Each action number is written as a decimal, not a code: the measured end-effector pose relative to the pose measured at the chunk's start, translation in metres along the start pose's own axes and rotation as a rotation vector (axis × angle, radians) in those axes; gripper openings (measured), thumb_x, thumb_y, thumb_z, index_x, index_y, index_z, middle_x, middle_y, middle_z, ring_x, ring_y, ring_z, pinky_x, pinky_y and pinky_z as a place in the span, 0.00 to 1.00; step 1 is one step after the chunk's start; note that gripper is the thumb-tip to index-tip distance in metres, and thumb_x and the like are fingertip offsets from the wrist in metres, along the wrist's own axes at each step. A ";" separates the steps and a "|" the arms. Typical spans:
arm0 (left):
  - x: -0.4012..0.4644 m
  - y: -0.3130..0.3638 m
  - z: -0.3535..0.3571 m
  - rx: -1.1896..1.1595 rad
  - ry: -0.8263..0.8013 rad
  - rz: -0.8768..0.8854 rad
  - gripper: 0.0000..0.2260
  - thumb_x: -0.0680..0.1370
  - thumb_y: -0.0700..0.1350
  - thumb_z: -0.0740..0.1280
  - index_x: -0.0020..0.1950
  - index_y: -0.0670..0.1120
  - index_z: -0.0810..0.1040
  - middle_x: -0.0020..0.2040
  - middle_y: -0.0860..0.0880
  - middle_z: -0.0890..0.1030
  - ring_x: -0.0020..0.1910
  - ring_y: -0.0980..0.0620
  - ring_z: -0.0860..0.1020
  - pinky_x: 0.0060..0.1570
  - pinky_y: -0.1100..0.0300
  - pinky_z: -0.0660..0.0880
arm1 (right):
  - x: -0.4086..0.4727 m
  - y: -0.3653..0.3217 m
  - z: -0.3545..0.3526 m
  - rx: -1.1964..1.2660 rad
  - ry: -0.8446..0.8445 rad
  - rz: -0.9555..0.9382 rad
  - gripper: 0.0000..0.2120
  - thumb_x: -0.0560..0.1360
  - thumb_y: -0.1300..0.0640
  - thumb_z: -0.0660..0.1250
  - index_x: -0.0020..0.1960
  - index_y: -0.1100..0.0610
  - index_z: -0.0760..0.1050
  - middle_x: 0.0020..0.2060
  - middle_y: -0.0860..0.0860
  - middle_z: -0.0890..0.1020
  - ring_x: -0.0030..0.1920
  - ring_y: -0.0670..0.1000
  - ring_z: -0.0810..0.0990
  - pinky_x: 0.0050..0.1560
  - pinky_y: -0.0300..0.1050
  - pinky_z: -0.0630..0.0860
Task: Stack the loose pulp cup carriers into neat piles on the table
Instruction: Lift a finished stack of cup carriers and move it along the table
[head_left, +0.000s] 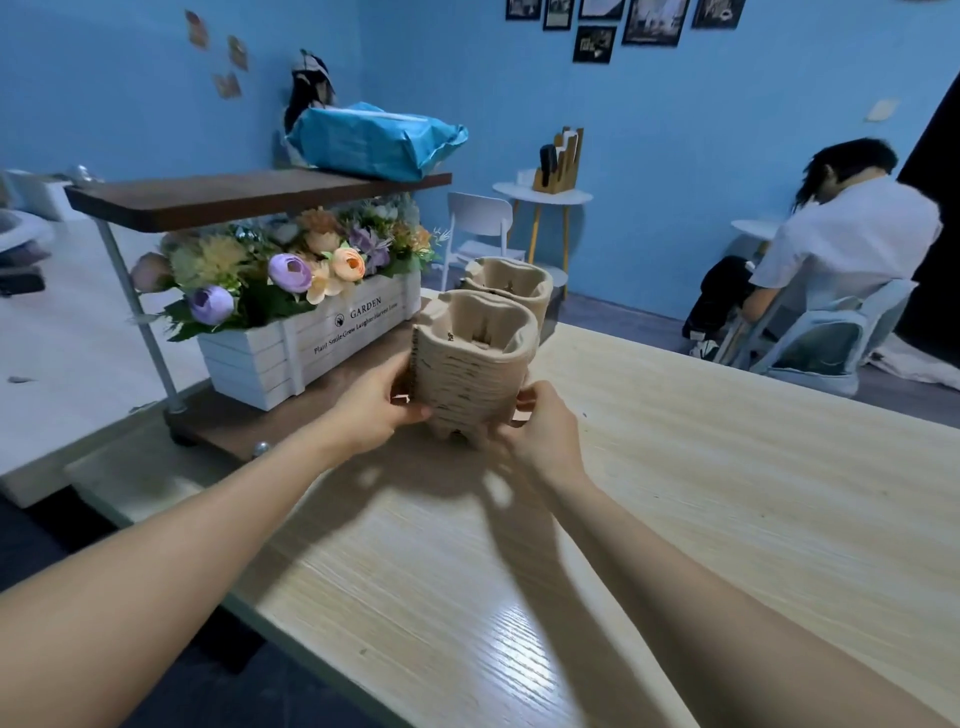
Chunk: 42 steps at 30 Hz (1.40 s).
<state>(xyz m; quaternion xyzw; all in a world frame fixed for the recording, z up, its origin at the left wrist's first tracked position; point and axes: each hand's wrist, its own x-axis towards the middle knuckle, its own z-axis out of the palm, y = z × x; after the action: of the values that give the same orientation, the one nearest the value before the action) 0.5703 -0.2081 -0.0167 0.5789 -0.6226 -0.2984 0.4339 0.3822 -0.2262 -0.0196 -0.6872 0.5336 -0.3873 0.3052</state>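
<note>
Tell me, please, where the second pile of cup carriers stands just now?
In the head view the second pile stands at the table's far edge, just behind the pile held by both hands, right of the white flower box.

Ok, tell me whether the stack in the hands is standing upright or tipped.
Upright: the held stack has its cup openings facing up and feet down on the table.

A white wooden planter box (311, 343) marked GARDEN holds artificial flowers (291, 260) beneath a dark wooden shelf (234, 195). A blue wrapped packet (374, 140) lies on that shelf. Farther back, a white chair (480, 228) stands beside a small round table (543, 195), and framed pictures (623, 26) hang on the blue wall.
</note>
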 end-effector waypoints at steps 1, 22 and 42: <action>0.001 -0.001 0.000 0.017 0.042 0.017 0.31 0.71 0.29 0.69 0.72 0.44 0.65 0.63 0.49 0.75 0.61 0.54 0.74 0.63 0.64 0.67 | 0.002 -0.001 0.003 -0.009 0.003 0.001 0.19 0.68 0.58 0.75 0.54 0.61 0.71 0.46 0.49 0.74 0.45 0.51 0.75 0.36 0.35 0.64; -0.027 0.006 0.033 0.317 0.243 -0.246 0.20 0.76 0.45 0.67 0.67 0.43 0.69 0.63 0.44 0.76 0.61 0.45 0.75 0.59 0.52 0.71 | -0.016 -0.001 -0.015 -0.166 -0.073 0.019 0.25 0.74 0.58 0.71 0.68 0.61 0.70 0.64 0.56 0.76 0.63 0.56 0.75 0.60 0.45 0.68; -0.109 0.190 0.301 0.284 -0.275 0.277 0.16 0.77 0.44 0.66 0.65 0.44 0.73 0.63 0.47 0.75 0.59 0.50 0.75 0.60 0.57 0.71 | -0.203 0.134 -0.326 -0.312 0.373 0.349 0.23 0.74 0.59 0.70 0.68 0.60 0.71 0.62 0.57 0.77 0.62 0.55 0.75 0.61 0.44 0.68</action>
<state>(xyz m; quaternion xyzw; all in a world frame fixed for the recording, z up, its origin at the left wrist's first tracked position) 0.2105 -0.1121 -0.0056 0.4973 -0.7849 -0.2213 0.2960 0.0096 -0.0640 -0.0053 -0.5405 0.7437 -0.3618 0.1545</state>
